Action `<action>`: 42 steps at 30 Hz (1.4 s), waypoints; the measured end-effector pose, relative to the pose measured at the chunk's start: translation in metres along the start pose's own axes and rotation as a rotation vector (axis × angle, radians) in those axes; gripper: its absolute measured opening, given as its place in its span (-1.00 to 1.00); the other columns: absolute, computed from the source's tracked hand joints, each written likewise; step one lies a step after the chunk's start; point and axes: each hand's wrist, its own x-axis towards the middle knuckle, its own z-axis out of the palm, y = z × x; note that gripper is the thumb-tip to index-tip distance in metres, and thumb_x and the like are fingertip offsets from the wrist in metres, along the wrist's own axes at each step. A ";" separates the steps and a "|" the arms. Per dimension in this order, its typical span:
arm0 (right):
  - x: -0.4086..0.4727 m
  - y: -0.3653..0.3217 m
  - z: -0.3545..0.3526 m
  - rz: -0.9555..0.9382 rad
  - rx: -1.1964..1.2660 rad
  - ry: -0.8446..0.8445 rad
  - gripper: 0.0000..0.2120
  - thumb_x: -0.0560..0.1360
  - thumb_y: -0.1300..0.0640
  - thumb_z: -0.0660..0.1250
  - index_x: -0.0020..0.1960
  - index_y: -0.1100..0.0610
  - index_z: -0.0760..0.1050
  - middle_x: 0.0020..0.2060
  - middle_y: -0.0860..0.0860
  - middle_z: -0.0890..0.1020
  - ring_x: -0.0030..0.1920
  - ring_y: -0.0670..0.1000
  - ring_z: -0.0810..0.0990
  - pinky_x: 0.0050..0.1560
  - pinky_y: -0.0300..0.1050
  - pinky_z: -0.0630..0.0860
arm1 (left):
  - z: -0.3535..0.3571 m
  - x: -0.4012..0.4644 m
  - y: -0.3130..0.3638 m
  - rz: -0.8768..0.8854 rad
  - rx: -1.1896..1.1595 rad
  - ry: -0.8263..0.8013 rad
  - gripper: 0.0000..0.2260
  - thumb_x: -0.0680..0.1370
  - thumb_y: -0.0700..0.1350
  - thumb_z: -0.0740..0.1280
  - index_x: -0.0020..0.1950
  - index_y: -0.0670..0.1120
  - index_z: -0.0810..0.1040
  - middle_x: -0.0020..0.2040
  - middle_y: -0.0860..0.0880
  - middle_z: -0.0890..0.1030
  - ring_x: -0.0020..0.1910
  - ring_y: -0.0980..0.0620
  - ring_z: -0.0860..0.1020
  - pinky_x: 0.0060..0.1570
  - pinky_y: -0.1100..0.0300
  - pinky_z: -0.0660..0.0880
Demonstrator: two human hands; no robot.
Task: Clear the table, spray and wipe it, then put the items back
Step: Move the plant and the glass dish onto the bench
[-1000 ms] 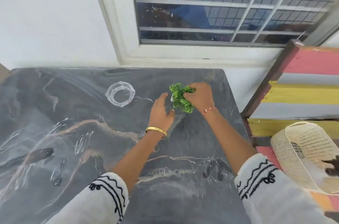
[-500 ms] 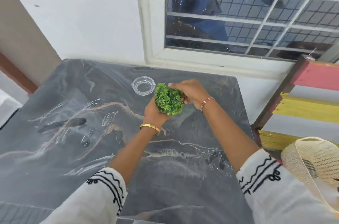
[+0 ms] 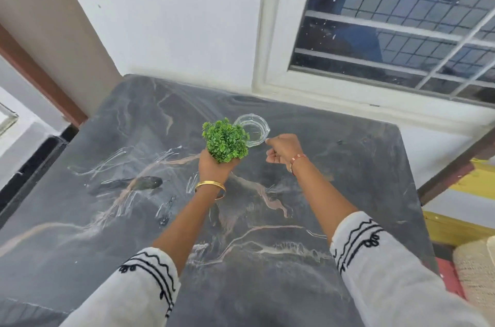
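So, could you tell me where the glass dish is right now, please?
In the head view the glass dish sits on the table toward its far edge, below the window, just behind the green plant, with the right hand at its near rim.

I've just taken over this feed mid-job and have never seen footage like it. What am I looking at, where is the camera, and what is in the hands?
There is no machine here: a person works with two bare hands, and the single camera sits on their head, looking forward and down. You see both arms in white sleeves reaching over a dark marbled table set against a wall under a window. The left hand, with a gold bangle on its wrist, grips a small bushy green artificial plant from below. The right hand holds nothing; its fingers are curled and it touches or nearly touches the rim of a clear glass dish standing on the table just behind the plant. A woven basket shows at the right edge.
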 end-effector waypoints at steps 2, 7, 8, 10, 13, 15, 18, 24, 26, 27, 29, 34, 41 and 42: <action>0.021 0.002 0.018 -0.017 -0.122 0.044 -0.94 0.47 0.27 0.28 -0.15 0.25 0.42 -0.29 0.20 0.52 -0.32 0.14 0.54 -0.22 -0.09 0.64 | -0.008 0.016 -0.009 -0.023 0.016 -0.036 -0.73 0.26 -0.20 0.55 -0.12 -0.08 0.57 -0.05 -0.07 0.63 -0.06 0.00 0.58 -0.05 0.12 0.48; 0.048 0.003 0.042 -0.020 -0.177 0.209 -0.76 0.45 0.20 0.33 0.03 0.28 0.36 0.03 0.28 0.59 -0.45 0.15 0.56 -0.28 0.01 0.61 | -0.018 0.036 -0.018 -0.010 -0.024 -0.032 -0.59 0.22 -0.31 0.55 -0.32 0.14 0.45 -0.34 0.24 0.56 -0.36 0.48 0.50 -0.34 0.42 0.40; 0.052 0.003 0.044 -0.014 -0.186 0.226 -0.75 0.45 0.21 0.34 0.04 0.25 0.33 0.07 0.27 0.58 -0.50 0.12 0.55 -0.39 -0.07 0.59 | -0.018 0.039 -0.019 -0.007 -0.021 -0.033 -0.57 0.21 -0.33 0.55 -0.33 0.13 0.40 -0.38 0.26 0.53 -0.38 0.51 0.48 -0.38 0.49 0.39; 0.060 0.005 0.046 0.005 -0.220 0.232 -0.73 0.45 0.23 0.33 0.09 0.29 0.37 0.09 0.27 0.59 -0.53 0.09 0.57 -0.56 -0.18 0.52 | -0.019 0.041 -0.018 0.003 -0.024 -0.031 -0.51 0.19 -0.33 0.56 -0.31 0.11 0.33 -0.33 0.21 0.46 -0.36 0.51 0.47 -0.37 0.56 0.38; 0.067 0.007 0.051 0.022 -0.198 0.232 -0.74 0.45 0.26 0.33 0.11 0.32 0.43 0.09 0.29 0.58 -0.43 0.16 0.63 -0.60 -0.17 0.52 | -0.019 0.044 -0.020 0.026 0.001 -0.035 -0.51 0.20 -0.29 0.57 -0.30 0.14 0.33 -0.32 0.24 0.49 -0.30 0.41 0.50 -0.32 0.50 0.40; 0.065 0.008 0.052 0.018 -0.172 0.266 -0.78 0.44 0.25 0.35 0.05 0.26 0.42 0.04 0.29 0.59 -0.47 0.14 0.63 -0.68 -0.26 0.42 | -0.018 0.045 -0.019 0.042 -0.016 -0.036 -0.57 0.21 -0.27 0.57 -0.31 0.14 0.40 -0.29 0.11 0.58 -0.22 0.24 0.56 -0.18 0.31 0.50; 0.056 0.011 0.051 0.012 -0.208 0.300 -0.81 0.43 0.23 0.35 -0.01 0.23 0.40 -0.10 0.23 0.61 -0.30 0.22 0.69 -0.63 -0.28 0.40 | -0.017 0.040 -0.012 0.071 -0.029 -0.033 -0.60 0.22 -0.26 0.57 -0.30 0.14 0.43 -0.18 -0.12 0.59 -0.12 -0.03 0.56 -0.12 0.07 0.52; 0.017 0.040 0.015 -0.019 -0.007 0.361 -0.85 0.41 0.28 0.32 -0.05 0.20 0.40 -0.14 0.20 0.58 -0.53 0.03 0.62 -0.53 -0.14 0.55 | 0.001 0.013 0.002 0.063 -0.041 -0.055 -0.65 0.25 -0.27 0.54 -0.24 0.08 0.46 -0.06 -0.23 0.60 0.01 -0.09 0.58 0.02 -0.10 0.51; -0.001 0.053 -0.008 -0.008 0.072 0.396 -0.82 0.42 0.29 0.32 -0.01 0.18 0.40 -0.26 0.17 0.58 -0.63 -0.04 0.54 -0.38 -0.07 0.60 | 0.013 -0.002 0.009 0.089 -0.053 -0.062 -0.67 0.24 -0.26 0.54 -0.26 0.12 0.51 -0.21 -0.02 0.62 -0.18 0.21 0.59 -0.12 0.09 0.51; -0.014 0.061 -0.025 -0.004 0.111 0.421 -0.81 0.42 0.29 0.32 -0.01 0.16 0.38 -0.31 0.15 0.58 -0.64 -0.06 0.54 -0.34 -0.06 0.61 | 0.022 -0.015 0.013 0.091 -0.069 -0.081 -0.72 0.25 -0.25 0.54 -0.23 0.07 0.55 -0.21 0.00 0.63 -0.20 0.23 0.58 -0.14 0.13 0.50; -0.035 0.072 -0.050 -0.003 0.166 0.446 -0.78 0.40 0.28 0.32 -0.01 0.11 0.36 -0.27 0.17 0.60 -0.62 -0.05 0.54 -0.27 -0.04 0.63 | 0.037 -0.030 0.018 0.044 -0.075 -0.098 -0.74 0.26 -0.22 0.53 -0.11 -0.16 0.58 -0.07 -0.18 0.63 -0.06 -0.01 0.60 -0.04 0.02 0.53; -0.106 0.115 -0.145 -0.019 0.170 0.547 -0.70 0.39 0.23 0.36 0.10 0.14 0.40 -0.16 0.21 0.61 -0.62 -0.06 0.54 -0.23 -0.06 0.64 | 0.098 -0.122 0.033 0.088 -0.049 -0.198 -0.76 0.26 -0.19 0.53 -0.12 -0.17 0.59 -0.07 -0.25 0.63 -0.02 -0.16 0.58 -0.01 -0.04 0.54; -0.213 0.200 -0.280 -0.008 0.126 0.693 -0.80 0.39 0.21 0.32 0.00 0.16 0.42 -0.73 -0.04 0.48 -0.66 -0.10 0.50 -0.22 -0.07 0.60 | 0.194 -0.294 0.046 0.080 -0.185 -0.399 -0.81 0.27 -0.29 0.49 -0.31 -0.04 0.56 -0.30 -0.06 0.61 -0.23 0.03 0.57 -0.20 0.20 0.47; -0.227 0.213 -0.299 -0.008 0.142 0.730 -0.80 0.38 0.23 0.33 0.00 0.19 0.44 -0.73 -0.04 0.47 -0.67 -0.11 0.48 -0.25 -0.08 0.58 | 0.207 -0.316 0.046 0.062 -0.194 -0.422 -0.82 0.27 -0.28 0.49 -0.32 -0.04 0.56 -0.32 -0.05 0.60 -0.23 0.03 0.57 -0.20 0.17 0.47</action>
